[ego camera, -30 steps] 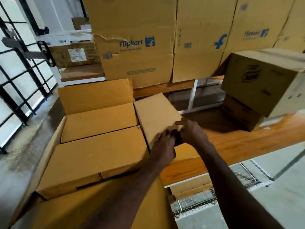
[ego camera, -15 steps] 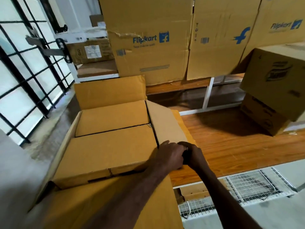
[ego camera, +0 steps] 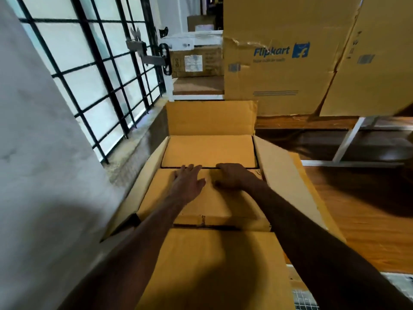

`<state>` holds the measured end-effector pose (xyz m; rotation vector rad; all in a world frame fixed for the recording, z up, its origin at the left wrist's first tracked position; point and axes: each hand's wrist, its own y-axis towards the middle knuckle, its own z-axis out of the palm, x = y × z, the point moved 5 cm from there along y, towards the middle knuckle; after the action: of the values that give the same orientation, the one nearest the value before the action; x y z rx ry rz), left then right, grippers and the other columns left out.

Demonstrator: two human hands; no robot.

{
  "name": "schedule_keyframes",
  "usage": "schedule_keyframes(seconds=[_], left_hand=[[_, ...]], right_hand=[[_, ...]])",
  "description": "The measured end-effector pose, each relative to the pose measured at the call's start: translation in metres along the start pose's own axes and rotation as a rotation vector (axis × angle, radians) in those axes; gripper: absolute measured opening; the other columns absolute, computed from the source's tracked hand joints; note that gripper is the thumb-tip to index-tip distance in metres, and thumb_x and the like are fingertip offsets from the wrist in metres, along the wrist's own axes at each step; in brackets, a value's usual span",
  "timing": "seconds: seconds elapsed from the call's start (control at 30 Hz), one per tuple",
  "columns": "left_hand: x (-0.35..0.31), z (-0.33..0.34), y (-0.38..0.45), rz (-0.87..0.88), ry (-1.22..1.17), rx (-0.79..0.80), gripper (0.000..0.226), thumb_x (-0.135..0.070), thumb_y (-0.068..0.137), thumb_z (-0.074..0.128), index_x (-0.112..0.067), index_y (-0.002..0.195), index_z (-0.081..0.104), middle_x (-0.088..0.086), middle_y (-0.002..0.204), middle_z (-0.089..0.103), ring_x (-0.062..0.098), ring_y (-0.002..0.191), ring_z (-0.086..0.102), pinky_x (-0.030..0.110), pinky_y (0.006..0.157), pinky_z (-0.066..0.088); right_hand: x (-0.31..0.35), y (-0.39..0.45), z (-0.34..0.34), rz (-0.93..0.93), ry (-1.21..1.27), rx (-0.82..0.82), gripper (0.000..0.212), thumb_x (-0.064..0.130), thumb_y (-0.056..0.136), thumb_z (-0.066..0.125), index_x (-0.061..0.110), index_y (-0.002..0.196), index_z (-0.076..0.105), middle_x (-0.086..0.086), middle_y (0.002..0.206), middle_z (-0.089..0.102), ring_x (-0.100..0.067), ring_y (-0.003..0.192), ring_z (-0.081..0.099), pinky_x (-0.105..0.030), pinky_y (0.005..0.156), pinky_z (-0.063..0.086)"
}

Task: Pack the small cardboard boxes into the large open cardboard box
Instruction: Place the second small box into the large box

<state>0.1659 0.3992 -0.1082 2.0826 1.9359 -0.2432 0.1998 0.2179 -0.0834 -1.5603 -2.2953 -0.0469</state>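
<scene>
STEP: seating near small box (ego camera: 201, 195) inside large open box (ego camera: 288, 182) | left hand (ego camera: 187, 186) flat, fingers straight; right hand (ego camera: 232, 177) fingers curled over far edge | NEXT: likely press level, then release.

Large open box (ego camera: 288, 189) filled to the top by two small boxes, near one (ego camera: 201, 198) and far one (ego camera: 207, 151), only a thin dark gap between them. Wall (ego camera: 44, 153) close beside its left flap, Flipkart carton (ego camera: 279, 70) behind it. Right of it, open wooden bench (ego camera: 368, 209).
</scene>
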Motion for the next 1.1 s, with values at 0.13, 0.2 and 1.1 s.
schedule_keyframes(seconds=[0.13, 0.2, 1.1], left_hand=[[0.025, 0.000, -0.006, -0.048, -0.006, 0.127, 0.087, -0.076, 0.097, 0.052, -0.035, 0.168, 0.023, 0.005, 0.178, 0.018, 0.037, 0.164, 0.010, 0.070, 0.126, 0.011], [0.027, -0.009, -0.007, -0.020, -0.003, 0.122, 0.092, -0.081, 0.094, 0.051, -0.035, 0.168, 0.021, 0.005, 0.177, 0.020, 0.038, 0.164, 0.012, 0.070, 0.126, 0.010], [-0.038, -0.094, -0.217, 0.312, 0.099, 0.362, 0.043, -0.026, 0.104, 0.061, -0.031, 0.147, 0.056, 0.002, 0.127, 0.068, 0.021, 0.102, 0.065, 0.041, 0.086, 0.055]], right_hand=[[0.004, 0.021, 0.008, 0.030, -0.037, 0.093, 0.111, 0.084, 0.086, 0.064, 0.021, 0.170, 0.028, -0.006, 0.174, 0.035, -0.033, 0.156, 0.039, -0.053, 0.125, 0.034], [0.008, 0.021, -0.001, 0.038, -0.009, 0.084, 0.112, 0.080, 0.084, 0.071, 0.017, 0.168, 0.033, -0.008, 0.173, 0.037, -0.032, 0.155, 0.039, -0.048, 0.124, 0.037], [0.140, -0.249, -0.005, -0.117, -0.235, 0.039, 0.058, 0.017, 0.099, 0.072, 0.028, 0.154, 0.057, -0.001, 0.140, 0.067, -0.022, 0.118, 0.067, -0.041, 0.095, 0.059]])
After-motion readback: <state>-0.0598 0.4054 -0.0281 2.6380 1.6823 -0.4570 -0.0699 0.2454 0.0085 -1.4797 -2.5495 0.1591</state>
